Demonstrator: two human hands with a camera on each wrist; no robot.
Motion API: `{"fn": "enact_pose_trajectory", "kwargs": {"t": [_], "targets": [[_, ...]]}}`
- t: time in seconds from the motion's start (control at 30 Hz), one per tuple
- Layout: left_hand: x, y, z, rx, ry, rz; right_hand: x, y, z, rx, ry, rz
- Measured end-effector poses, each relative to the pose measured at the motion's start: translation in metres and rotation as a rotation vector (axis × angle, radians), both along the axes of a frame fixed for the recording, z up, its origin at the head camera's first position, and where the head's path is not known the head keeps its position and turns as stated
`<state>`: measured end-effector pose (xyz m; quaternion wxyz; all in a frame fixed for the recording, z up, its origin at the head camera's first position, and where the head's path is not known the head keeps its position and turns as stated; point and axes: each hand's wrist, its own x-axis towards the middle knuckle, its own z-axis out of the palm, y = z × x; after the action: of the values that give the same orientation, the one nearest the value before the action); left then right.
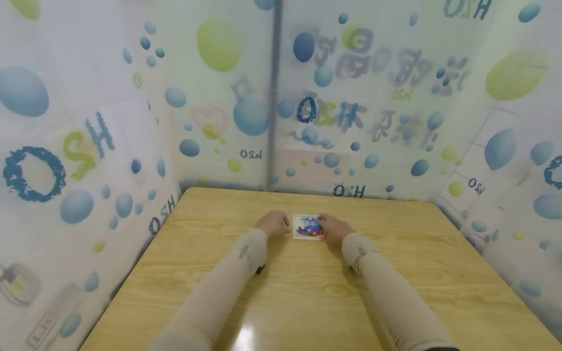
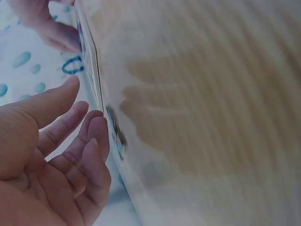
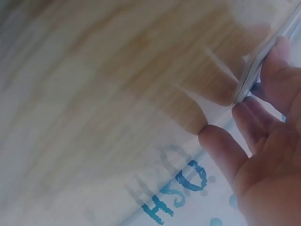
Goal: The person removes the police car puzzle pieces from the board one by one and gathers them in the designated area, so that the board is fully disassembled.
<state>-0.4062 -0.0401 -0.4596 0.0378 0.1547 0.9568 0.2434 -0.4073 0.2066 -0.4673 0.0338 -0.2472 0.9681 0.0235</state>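
Observation:
A flat, square white-edged picture board [image 1: 307, 228] with a blue cartoon vehicle on it lies on the wooden table, between the two hands. My right hand [image 1: 335, 229] holds its right side, thumb over the picture; in the right wrist view the thumb [image 3: 280, 52] and fingers meet the board's edge [image 3: 251, 70]. Just left of the board is my left hand [image 1: 273, 224], its fingers loosely bent and the thumb apart from them in the left wrist view. Right at those fingertips [image 2: 98, 125] sits a small flat piece [image 2: 116, 132], seen edge-on.
The glossy wooden table [image 1: 307, 302] reflects the hands. Pale curtains [image 1: 219, 97] printed with blue and green dots and lettering surround it at the back and both sides.

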Motion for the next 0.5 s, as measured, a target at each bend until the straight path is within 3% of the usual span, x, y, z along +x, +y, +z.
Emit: {"fn": "enact_pose_trajectory", "kwargs": {"t": [0.2, 0.5], "targets": [[0.004, 0.020, 0.000, -0.023, -0.027, -0.019, 0.002, -0.001, 0.002, -0.021, -0.018, -0.030], [0.007, 0.033, 0.000, -0.047, -0.070, 0.014, 0.003, -0.005, 0.004, -0.042, -0.034, -0.046]]}}
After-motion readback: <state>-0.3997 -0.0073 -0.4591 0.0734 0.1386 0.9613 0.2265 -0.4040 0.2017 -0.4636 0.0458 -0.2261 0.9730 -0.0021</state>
